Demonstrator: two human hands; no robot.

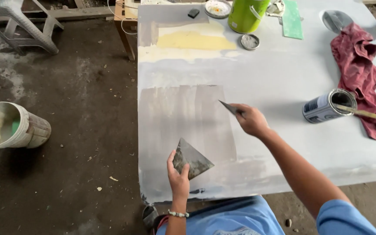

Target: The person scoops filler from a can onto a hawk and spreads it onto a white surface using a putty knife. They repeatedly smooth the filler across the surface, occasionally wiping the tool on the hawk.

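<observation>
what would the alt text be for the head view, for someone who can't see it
Seen from above, a person's right hand presses a thin scraper against a wet grey patch on a pale panel, while the left hand holds a smeared triangular spreader. An open tin with a stick and a red rag lie to the right.

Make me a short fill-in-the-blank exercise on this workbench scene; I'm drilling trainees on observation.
1. The left hand holds a flat ____-shaped scraper.
2. The right hand holds a thin blade against the grey ____.
3. The open tin can lies on its ____.
4. Beside the can lies a crumpled ____ rag.

Missing words: triangle; panel; side; red
</observation>
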